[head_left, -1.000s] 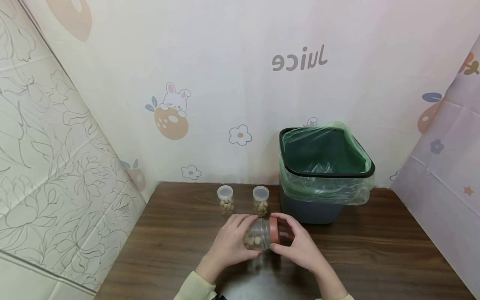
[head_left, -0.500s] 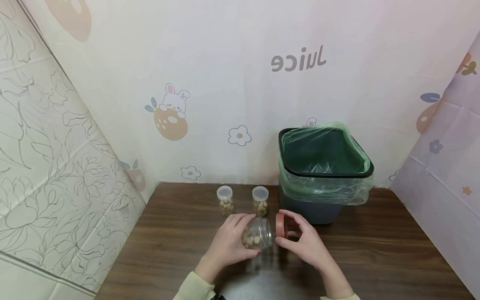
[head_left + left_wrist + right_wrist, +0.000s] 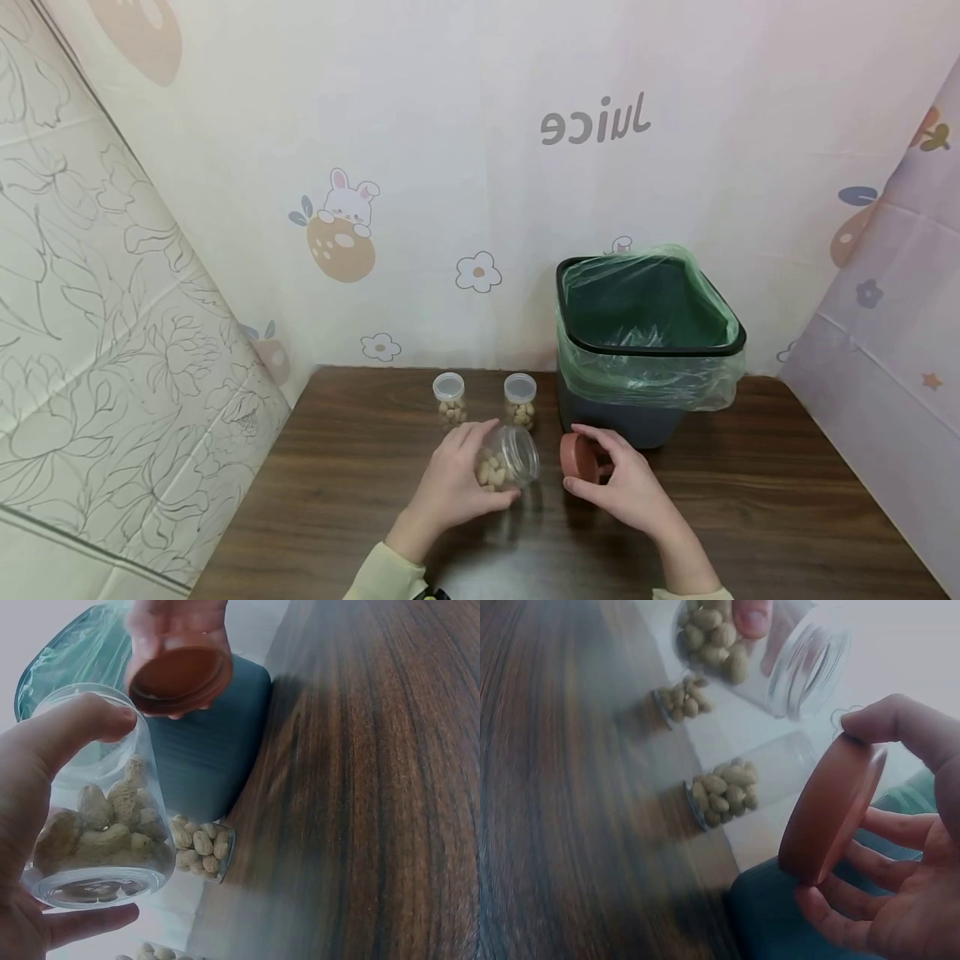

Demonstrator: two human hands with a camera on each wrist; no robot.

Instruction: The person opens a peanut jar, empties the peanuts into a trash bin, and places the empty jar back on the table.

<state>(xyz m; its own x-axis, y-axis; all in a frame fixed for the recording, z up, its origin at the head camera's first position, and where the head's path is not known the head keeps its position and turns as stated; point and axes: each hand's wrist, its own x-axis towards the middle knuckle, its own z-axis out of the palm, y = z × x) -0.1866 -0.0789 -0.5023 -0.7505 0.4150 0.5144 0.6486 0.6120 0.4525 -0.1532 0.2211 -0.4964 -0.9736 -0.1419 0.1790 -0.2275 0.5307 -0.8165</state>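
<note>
My left hand (image 3: 457,483) grips a clear jar (image 3: 517,457) with peanuts in their shells (image 3: 109,817) inside. The jar tilts with its uncovered mouth toward the right. A reddish-brown screw lid (image 3: 578,458) is pinched by its rim in my right hand (image 3: 626,483), apart from the jar. In the left wrist view the lid's hollow underside faces the camera. Behind the hands stand two smaller clear jars of peanuts with whitish lids, the left jar (image 3: 452,408) and the right jar (image 3: 521,408).
A dark bin (image 3: 615,417) lined with a green plastic bag (image 3: 652,375) stands at the back right of the brown wooden table (image 3: 345,467). A printed curtain (image 3: 420,208) hangs behind the table.
The lid has come off the jar and moved right with my right hand, turning slightly. My left hand has shifted a little left, and the jar's mouth has swung more into view.
</note>
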